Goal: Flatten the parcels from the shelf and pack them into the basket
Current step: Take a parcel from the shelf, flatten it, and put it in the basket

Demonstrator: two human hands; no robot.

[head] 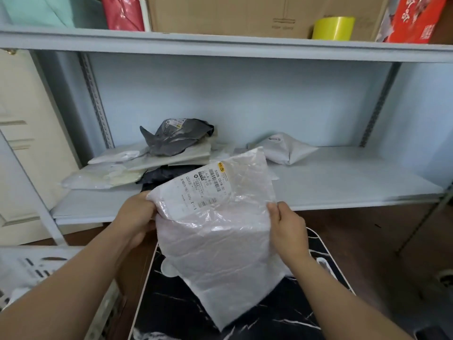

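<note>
Left hand (137,217) grips the left edge of a white plastic parcel (220,231), fingers curled behind it. Right hand (286,229) pinches the right edge, thumb on the front. The parcel hangs between both hands, label side up, over a black marbled table (282,315), in front of the pale blue shelf (343,177). A grey parcel (171,138) lies on a pile at the shelf's left; a white parcel (286,148) sits mid-shelf. At lower left, what may be the basket (29,271), blurred
</note>
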